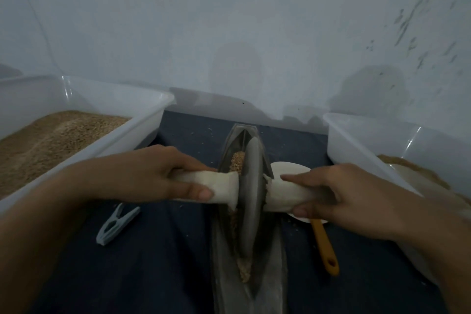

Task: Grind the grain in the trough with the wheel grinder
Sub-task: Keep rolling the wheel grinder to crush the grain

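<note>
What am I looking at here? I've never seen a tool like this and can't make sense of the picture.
This is one picture from a camera worn on a person's head, looking down at their own two hands. In the middle lies a long, narrow metal trough with grain in its groove. A heavy metal wheel stands on edge in that groove, with a cloth-wrapped handle sticking out each side. The left hand grips one end, the right hand the other. On the dark surface also lie a clothes peg, a scoop with an orange handle, a tub of grain on the left and a second tub on the right.
</note>
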Available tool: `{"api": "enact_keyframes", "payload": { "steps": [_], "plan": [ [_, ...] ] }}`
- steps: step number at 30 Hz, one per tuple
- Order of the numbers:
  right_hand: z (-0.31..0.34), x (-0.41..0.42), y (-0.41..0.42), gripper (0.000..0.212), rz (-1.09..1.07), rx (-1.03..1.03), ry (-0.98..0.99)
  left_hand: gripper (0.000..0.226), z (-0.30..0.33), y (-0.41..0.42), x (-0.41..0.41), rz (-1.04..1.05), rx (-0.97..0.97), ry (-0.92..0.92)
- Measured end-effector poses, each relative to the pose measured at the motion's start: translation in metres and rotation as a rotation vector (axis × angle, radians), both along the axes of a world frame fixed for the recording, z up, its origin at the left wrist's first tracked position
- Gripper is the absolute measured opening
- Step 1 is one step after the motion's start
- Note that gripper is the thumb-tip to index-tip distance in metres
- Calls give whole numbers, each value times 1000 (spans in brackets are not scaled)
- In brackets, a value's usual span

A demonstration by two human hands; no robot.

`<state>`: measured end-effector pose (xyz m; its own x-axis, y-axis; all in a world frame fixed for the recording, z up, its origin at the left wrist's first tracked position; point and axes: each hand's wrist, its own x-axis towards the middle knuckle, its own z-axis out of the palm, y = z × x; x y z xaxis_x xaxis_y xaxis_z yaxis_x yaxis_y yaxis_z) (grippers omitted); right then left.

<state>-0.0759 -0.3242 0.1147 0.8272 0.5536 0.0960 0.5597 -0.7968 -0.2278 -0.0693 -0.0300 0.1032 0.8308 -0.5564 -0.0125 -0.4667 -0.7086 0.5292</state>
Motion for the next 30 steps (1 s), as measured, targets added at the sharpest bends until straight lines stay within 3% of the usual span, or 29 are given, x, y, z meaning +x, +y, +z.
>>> {"api": "enact_keyframes", "payload": {
  "steps": [3, 6, 8, 12, 17, 20, 22, 25, 28, 30],
  "plan": [
    [-16, 13, 7, 57, -126, -7, -169, 61, -11, -7, 9, 185, 64, -192],
    [-30, 29, 17, 58, -188, -73, -437, 68, -31, -14, 21, 301, 203, -573],
    [-33, 36, 20, 58, -194, -76, -476, 72, -37, -14, 26, 321, 195, -662],
    [-28, 31, 14, 59, -130, -94, -370, 74, -28, -9, 21, 225, 98, -496],
    [-5, 9, -1, 46, 5, -46, -85, 43, -5, 4, 6, 34, -36, -89],
    [3, 2, -5, 41, 22, 2, 68, 47, 0, 6, 2, -61, -33, -26],
    [0, 4, -4, 47, 0, 27, 71, 47, -1, 4, 4, -32, -19, -42],
    [-13, 15, 5, 56, -106, 52, -107, 48, -11, -2, 11, 131, 15, -143],
    [-30, 29, 16, 57, -172, -19, -369, 59, -29, -11, 19, 299, 109, -454],
    [-34, 35, 18, 57, -189, -19, -434, 64, -39, -16, 23, 347, 162, -631]
  ]
}}
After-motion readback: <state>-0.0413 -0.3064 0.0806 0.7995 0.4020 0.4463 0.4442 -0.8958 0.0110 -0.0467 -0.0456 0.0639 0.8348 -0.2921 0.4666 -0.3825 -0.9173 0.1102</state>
